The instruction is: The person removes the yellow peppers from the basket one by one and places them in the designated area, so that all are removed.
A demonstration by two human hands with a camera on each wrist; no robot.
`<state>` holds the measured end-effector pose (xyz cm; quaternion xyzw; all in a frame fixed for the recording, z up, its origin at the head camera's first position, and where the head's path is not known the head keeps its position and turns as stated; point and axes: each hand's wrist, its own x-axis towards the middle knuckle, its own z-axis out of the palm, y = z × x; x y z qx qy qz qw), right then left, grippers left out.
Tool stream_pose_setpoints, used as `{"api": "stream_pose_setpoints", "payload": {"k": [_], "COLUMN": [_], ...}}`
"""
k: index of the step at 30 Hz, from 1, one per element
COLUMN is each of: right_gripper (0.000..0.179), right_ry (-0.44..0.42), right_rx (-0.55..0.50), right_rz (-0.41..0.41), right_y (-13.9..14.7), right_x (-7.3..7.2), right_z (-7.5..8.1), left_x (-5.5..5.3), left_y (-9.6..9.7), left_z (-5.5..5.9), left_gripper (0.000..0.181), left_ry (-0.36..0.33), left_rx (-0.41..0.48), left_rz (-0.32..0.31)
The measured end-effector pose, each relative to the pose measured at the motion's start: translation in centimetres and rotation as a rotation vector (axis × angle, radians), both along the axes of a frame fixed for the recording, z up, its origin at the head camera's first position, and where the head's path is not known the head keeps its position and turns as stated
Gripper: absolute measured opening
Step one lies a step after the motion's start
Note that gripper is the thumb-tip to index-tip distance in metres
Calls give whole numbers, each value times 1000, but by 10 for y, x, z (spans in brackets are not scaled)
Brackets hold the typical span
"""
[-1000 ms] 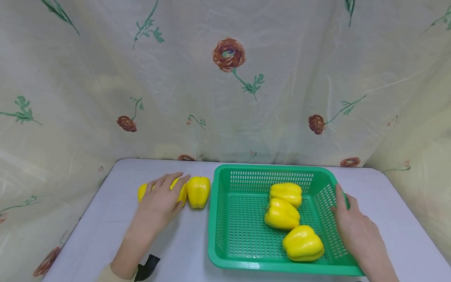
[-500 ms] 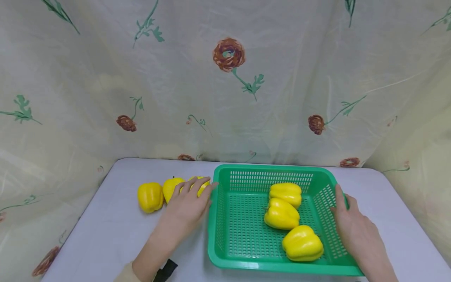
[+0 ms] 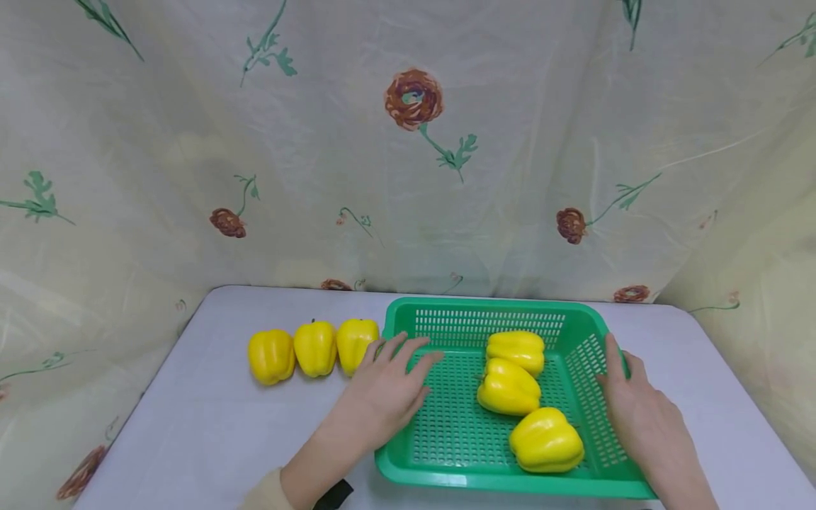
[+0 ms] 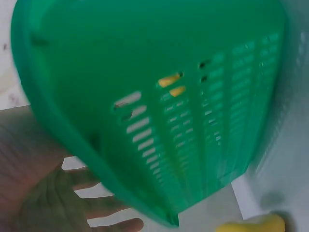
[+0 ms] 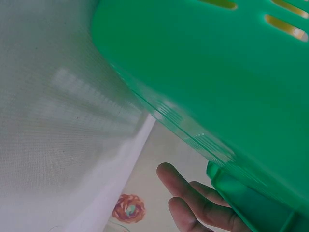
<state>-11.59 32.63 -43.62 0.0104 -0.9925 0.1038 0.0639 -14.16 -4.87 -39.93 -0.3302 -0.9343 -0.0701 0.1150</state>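
Observation:
A green plastic basket (image 3: pixel 462 480) sits on the table with three yellow bell peppers inside: one at the back (image 3: pixel 516 352), one in the middle (image 3: pixel 508 387) and one at the front (image 3: pixel 547 440). My left hand (image 3: pixel 382 397) hovers over the basket's left rim, its fingers spread and holding nothing. In the left wrist view its fingers show beyond the green rim. With my right hand (image 3: pixel 650 418) I hold the right rim, fingers on both sides of it. Left of the basket stand three more bell peppers in a row: left (image 3: pixel 271 357), middle (image 3: pixel 315 348) and right (image 3: pixel 355 345), the last partly behind my left hand.
The white table (image 3: pixel 210 432) reaches back to a pale curtain (image 3: pixel 331 142) printed with flowers, which also hangs at both sides. A black strap (image 3: pixel 334 494) shows under my left wrist.
My left hand has moved right, from over the row of bell peppers to the basket's left rim. The peppers stay in place, and my right hand stays on the right rim.

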Motion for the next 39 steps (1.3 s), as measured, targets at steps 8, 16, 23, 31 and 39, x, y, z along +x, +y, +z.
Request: {"api": "stream_pose_setpoints", "payload": {"k": [8,16,23,31,39], "right_gripper": [81,82,83,83,82], "right_ry": [-17,-25,-44,-53,-40], "right_rx": [-5,1,5,4,7], "right_rz": [-5,-2,1,-7,-7], "right_y": [-1,0,-1,0,0], "right_x": [0,-1,-1,-2,-1], "right_z": [1,1,2,2,2], "left_x": [2,2,4,7,7], "left_y": [11,26,41,54,68], "left_z": [-6,-8,-8,-10,-12], "left_gripper": [47,51,54,60,65], "left_ry": [2,21,-46,-100,-140], "left_rx": [-63,-101,-171,-218,-257], "left_rz": [-35,-54,-77,-125,-191]}}
